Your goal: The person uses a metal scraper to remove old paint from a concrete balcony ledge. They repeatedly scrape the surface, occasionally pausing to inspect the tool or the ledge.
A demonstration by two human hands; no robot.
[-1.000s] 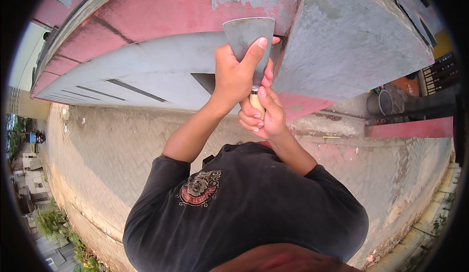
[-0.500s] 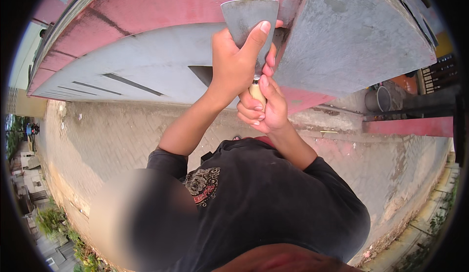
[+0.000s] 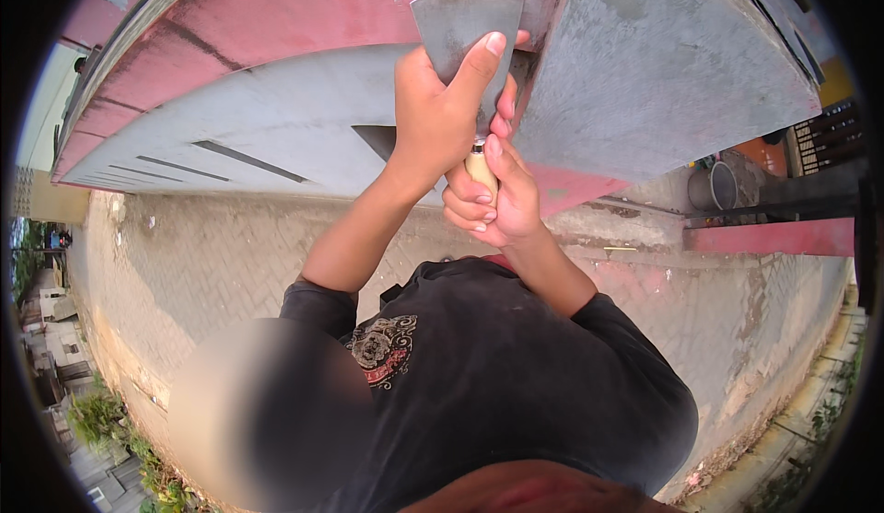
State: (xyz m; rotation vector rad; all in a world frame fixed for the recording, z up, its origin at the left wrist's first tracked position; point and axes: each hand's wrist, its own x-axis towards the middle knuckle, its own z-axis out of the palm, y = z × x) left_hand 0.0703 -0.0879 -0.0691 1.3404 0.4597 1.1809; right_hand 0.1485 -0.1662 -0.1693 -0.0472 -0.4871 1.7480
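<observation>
A wide paint scraper [image 3: 458,32] points away from me, its flat metal blade flaring toward the far edge. My left hand [image 3: 431,117] is closed around the blade, with the thumb lying along its face and fingertips showing past the right side. Below it, my right hand [image 3: 512,202] wraps around the pale wooden handle [image 3: 480,171]. Behind the blade is a wall [image 3: 313,99] with grey and red paint, patchy and flaking near the blade's tip. Whether the blade's edge touches that wall, I cannot tell.
To the right, a grey slanted panel [image 3: 658,80] juts out beside the scraper. A bucket [image 3: 714,187] stands farther right, behind a red ledge [image 3: 773,237]. Paving [image 3: 249,264] lies below the wall. Dark slots [image 3: 247,160] cut the wall at left.
Both hands and the scraper have shifted slightly up and to the left. The grip of each hand looks the same.
</observation>
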